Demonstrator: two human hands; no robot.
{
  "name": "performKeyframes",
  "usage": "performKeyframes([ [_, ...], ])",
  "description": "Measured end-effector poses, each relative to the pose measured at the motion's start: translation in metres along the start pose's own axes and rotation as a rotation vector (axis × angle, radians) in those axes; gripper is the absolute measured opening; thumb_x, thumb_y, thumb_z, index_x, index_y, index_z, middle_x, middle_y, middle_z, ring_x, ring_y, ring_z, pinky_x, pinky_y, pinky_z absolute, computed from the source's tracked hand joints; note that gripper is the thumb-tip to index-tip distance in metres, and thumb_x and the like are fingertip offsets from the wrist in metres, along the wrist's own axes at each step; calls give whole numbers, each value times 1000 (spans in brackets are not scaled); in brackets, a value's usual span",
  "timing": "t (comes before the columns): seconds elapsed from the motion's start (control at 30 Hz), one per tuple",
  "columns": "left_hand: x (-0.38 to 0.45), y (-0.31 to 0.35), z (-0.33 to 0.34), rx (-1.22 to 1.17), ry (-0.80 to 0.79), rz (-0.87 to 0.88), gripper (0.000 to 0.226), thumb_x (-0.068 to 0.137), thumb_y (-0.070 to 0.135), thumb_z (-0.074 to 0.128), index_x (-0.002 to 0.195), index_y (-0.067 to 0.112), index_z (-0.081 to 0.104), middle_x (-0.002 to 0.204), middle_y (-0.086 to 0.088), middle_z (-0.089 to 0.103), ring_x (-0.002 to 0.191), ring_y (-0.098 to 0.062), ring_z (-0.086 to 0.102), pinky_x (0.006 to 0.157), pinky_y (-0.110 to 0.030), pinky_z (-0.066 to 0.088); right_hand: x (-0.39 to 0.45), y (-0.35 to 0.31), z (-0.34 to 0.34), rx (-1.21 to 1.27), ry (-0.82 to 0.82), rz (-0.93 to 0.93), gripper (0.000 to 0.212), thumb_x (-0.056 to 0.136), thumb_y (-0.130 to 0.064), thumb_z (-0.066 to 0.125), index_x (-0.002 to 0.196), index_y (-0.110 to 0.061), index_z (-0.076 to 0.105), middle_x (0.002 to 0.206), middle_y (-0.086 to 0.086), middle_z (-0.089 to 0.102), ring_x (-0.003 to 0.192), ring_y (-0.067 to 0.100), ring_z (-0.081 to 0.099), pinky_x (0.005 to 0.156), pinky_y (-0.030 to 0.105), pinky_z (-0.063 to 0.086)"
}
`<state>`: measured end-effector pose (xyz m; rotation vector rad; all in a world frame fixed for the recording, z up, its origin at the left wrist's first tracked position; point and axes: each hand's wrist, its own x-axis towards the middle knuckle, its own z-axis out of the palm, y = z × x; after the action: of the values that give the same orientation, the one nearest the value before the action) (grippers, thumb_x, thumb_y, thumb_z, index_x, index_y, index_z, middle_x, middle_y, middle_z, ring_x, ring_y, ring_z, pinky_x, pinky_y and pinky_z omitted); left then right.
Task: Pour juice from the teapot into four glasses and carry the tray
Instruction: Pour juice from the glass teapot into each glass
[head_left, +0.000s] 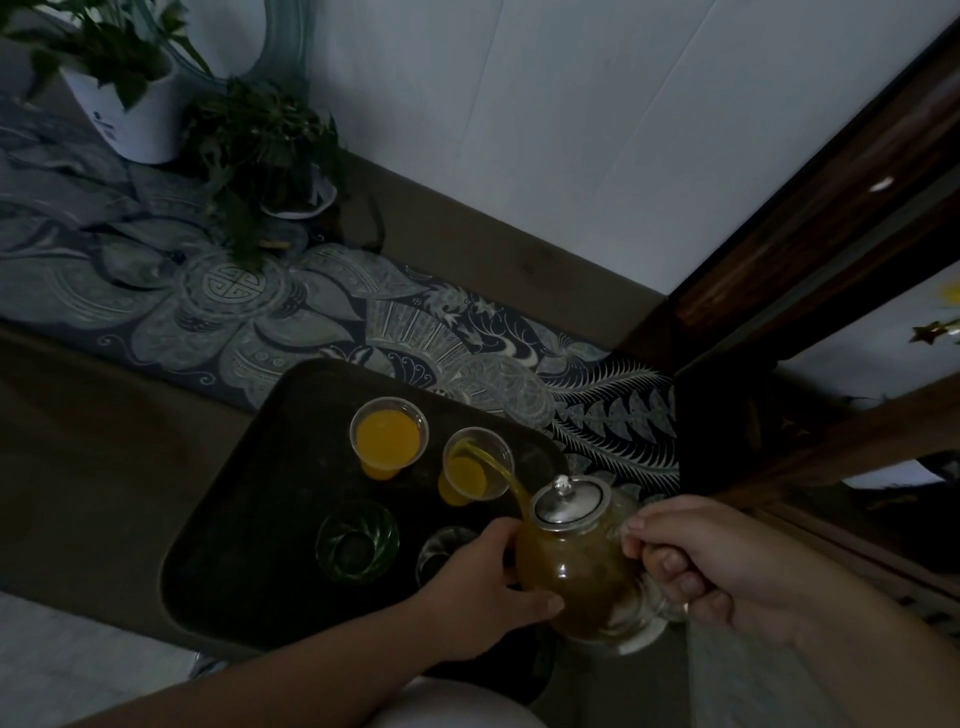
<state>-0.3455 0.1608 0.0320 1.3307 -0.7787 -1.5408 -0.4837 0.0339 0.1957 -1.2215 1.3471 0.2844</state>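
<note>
The teapot (576, 551), clear glass with a metal lid (569, 501), is held tilted over the near right corner of the dark tray (234, 519). A thin orange stream runs from its spout into the second glass (475, 465), which stands near the tray's right edge and is partly filled. The first glass (388, 435), just beside it toward the far edge, holds juice close to its rim. Two more glasses stand nearer the person: an empty green-tinted glass (357, 540) and a fourth glass (441, 551), partly hidden behind the left hand and apparently empty.

The right hand (711, 561) is curled round the teapot's handle. The left hand (483, 582) cups the pot's body from the side and below, thumb across the glass, steadying it. The hands are apart, one on each side of the pot.

By my assessment the task is at the second of four pours; carrying has not begun.

Risks noted:
- The stream lands close to the second glass's near rim; a small change of tilt could send it onto the tray.
- The lid is not held down by either hand. A steeper tilt as the pot empties could let it slide off.
- The left forearm passes over the near glasses; a lowered wrist could knock the fourth glass.
- The first glass is very full and may slop when the tray is lifted.
- Lighting is dim, making fill levels hard to judge.

The tray rests on a brown counter (104, 441), overlapping a patterned runner (363, 322). Two potted plants (135, 78) stand at the far left.
</note>
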Motion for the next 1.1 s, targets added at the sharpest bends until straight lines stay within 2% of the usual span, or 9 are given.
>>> performKeyframes([
  [0.37, -4, 0, 2, -32, 5, 9, 60, 80, 13, 81, 128, 22, 47, 125, 5, 63, 112, -12, 67, 98, -40, 56, -2, 0, 3, -21, 6, 2, 27, 95, -19, 48, 72, -12, 62, 50, -4, 41, 40, 5, 30, 32, 11, 18],
  [0.6, -6, 3, 1, -31, -12, 1, 59, 81, 14, 81, 127, 26, 46, 124, 9, 62, 111, -9, 67, 97, -37, 56, -5, -4, 6, -62, 8, -1, 26, 96, -20, 48, 75, -11, 61, 49, -5, 41, 39, 4, 30, 32, 11, 17],
  [1.1, -7, 1, 1, -30, -13, 19, 59, 78, 21, 82, 126, 26, 47, 125, 7, 63, 112, -12, 67, 101, -43, 54, -13, -14, 11, -89, -8, 1, 24, 98, -21, 46, 81, -8, 57, 50, -5, 39, 38, 3, 30, 29, 11, 19],
])
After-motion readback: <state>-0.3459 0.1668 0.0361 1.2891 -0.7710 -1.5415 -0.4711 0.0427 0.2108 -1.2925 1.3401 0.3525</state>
